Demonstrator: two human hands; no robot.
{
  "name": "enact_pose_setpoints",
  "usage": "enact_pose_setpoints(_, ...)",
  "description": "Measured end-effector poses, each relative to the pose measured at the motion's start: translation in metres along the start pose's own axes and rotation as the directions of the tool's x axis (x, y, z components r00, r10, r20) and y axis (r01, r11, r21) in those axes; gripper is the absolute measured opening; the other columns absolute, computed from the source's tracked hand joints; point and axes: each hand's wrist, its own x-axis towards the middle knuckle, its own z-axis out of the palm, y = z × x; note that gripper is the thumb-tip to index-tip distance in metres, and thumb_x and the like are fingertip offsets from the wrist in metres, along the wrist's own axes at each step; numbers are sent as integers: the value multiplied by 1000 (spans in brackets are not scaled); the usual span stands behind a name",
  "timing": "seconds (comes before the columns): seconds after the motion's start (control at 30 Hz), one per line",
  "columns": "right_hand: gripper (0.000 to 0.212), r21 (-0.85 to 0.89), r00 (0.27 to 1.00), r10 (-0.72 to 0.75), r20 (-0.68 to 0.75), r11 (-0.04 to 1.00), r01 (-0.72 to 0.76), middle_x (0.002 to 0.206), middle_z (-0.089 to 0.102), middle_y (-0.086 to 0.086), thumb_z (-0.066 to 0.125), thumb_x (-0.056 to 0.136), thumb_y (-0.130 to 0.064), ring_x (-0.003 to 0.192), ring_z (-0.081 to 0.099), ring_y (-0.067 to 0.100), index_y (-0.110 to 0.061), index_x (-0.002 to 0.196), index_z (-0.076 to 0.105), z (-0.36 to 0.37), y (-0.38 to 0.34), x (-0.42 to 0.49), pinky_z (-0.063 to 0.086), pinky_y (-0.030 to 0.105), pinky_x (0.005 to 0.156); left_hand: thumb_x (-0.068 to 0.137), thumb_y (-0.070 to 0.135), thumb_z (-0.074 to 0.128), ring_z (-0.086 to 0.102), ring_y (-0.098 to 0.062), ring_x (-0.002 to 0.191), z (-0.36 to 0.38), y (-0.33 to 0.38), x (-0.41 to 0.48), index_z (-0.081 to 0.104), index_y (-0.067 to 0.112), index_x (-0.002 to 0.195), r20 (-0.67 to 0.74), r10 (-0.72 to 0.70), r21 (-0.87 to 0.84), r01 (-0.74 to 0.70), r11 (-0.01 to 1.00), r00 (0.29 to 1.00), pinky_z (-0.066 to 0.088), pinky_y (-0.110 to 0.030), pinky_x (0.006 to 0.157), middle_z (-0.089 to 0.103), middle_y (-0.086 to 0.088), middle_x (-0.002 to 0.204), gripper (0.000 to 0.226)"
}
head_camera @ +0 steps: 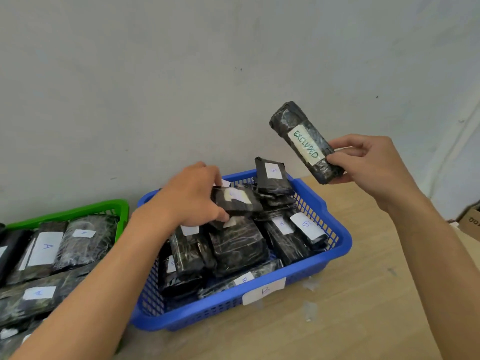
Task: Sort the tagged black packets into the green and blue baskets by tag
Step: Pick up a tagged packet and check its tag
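Note:
A blue basket (335, 258) with a "B" tag on its front wall stands on the wooden table, holding several black packets tagged B. My left hand (192, 196) reaches into it and grips a black packet (237, 202) with a white tag at the top of the pile. My right hand (374, 165) holds up a long black packet (302, 139) above and to the right of the basket; its tag reads "EXCLUDED". To the left, the green basket (78, 210) holds several black packets tagged A.
The baskets stand against a pale wall (181, 87). Bare wooden table (363, 307) stretches to the right of the blue basket, with a few scraps of clear tape on it. A cardboard box (471, 219) sits at the right edge.

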Motion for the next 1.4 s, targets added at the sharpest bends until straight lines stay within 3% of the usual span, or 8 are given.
enact_pose_setpoints(0.13,24,-72,1000,25,10,997,-24,81,82,-1,67,86,-2,72,79,19,-22,95,76,16,8,-1,67,41,69,78,67,71,55,-27,96,7,4,2,48,18,107,-122,-150,31,155,987,981,44,-39,76,56,-3,103,62)
enact_pose_setpoints(0.27,35,-199,996,-44,77,978,59,87,81,-6,67,87,-10,75,78,19,-33,113,70,41,16,-8,65,39,77,86,63,65,61,-32,93,34,27,7,41,18,111,-262,-18,253,86,964,965,40,-38,70,62,-6,102,57)
enact_pose_setpoints(0.4,40,-311,982,-134,135,935,171,93,74,-15,60,95,-16,81,75,15,-46,121,55,46,15,-13,57,35,78,79,63,75,59,-29,100,43,34,20,51,20,120,-147,25,107,-9,994,989,47,-39,79,58,-5,112,64)
enact_pose_setpoints(0.63,35,-392,961,-200,190,882,261,97,71,-15,52,101,-12,75,72,22,-41,121,57,43,14,-11,54,42,80,86,12,75,58,-27,104,46,14,29,52,25,123,-49,118,-91,-122,988,992,52,-47,91,41,-2,138,45)
enact_pose_setpoints(0.77,38,-357,972,-178,153,908,222,95,74,-13,54,98,-12,66,71,11,-46,114,57,38,15,-8,55,40,73,86,32,81,59,-21,91,49,21,31,57,24,127,-143,123,-167,-147,975,982,51,-37,85,46,0,123,49)
enact_pose_setpoints(1.07,38,-123,997,-64,48,990,69,90,80,-10,58,95,-4,70,79,21,-39,108,66,14,15,5,67,44,74,79,69,72,58,-24,109,34,36,45,56,23,131,-69,91,-163,-102,981,993,50,-46,97,59,0,117,71)
enact_pose_setpoints(1.2,35,-65,1000,-9,8,998,10,87,81,-4,58,95,-3,71,79,24,-33,111,66,9,15,8,66,41,69,96,65,50,59,-31,118,35,56,76,50,21,129,-117,-99,-317,58,947,988,40,-49,106,67,0,112,55)
enact_pose_setpoints(1.4,34,25,999,49,-17,999,-48,85,81,2,59,93,-1,71,79,24,-25,117,64,4,18,10,65,34,60,79,59,76,53,-35,125,58,81,106,43,18,123,-108,-290,-322,242,915,951,26,-48,103,64,-5,122,69)
